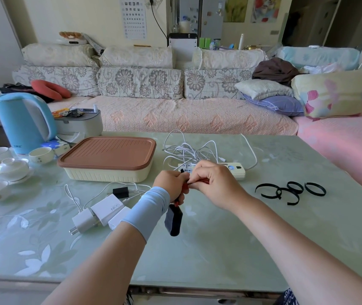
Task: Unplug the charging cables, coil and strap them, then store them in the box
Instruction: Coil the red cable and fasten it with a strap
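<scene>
1. Forearms cross the near edge of the table (230, 249) and meet at its middle. The left hand (172, 183) has its fingers curled round a red cable (200, 181). The right hand (215, 181) pinches the same cable between thumb and fingertips, just beside the left.
2. A black plug (173, 220) hangs from the cable below the left hand, long axis roughly upright. How much cable is bunched in the fists is hidden.
3. Black straps (290, 191) lie as loose loops toward the right edge of the table, right of both hands. The right hand is the nearer one, so it looks the likelier to fetch a strap while the left keeps the coil.
4. Left of the hands, toward the far edge, stands the box (107, 172) with its brown lid (109, 150) on; what is inside cannot be seen.
5. White cables (189, 150) lie tangled behind the hands at a power strip (238, 171). I cannot tell which are plugged in.
6. White chargers (100, 213) lie loose near the left forearm.
</scene>
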